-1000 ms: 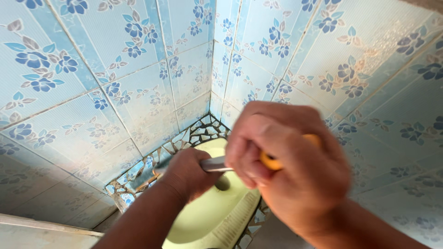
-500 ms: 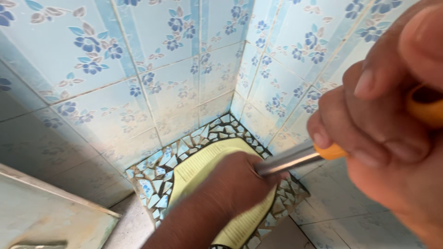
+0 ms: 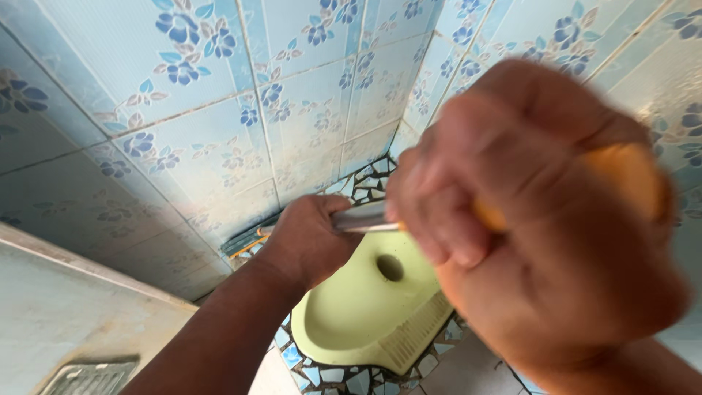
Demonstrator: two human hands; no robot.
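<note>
Head view: right hand [image 3: 541, 241] clenched on orange handle [image 3: 621, 179], left hand [image 3: 311, 238] grasping steel shaft [image 3: 362, 219] over green squat pan [image 3: 365, 314], tight against tiled wall [image 3: 219, 95] corner.

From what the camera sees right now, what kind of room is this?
Most likely a small bathroom or toilet stall: a pale green squat toilet pan set in a broken-tile mosaic floor, with blue floral wall tiles meeting in a corner.
</note>
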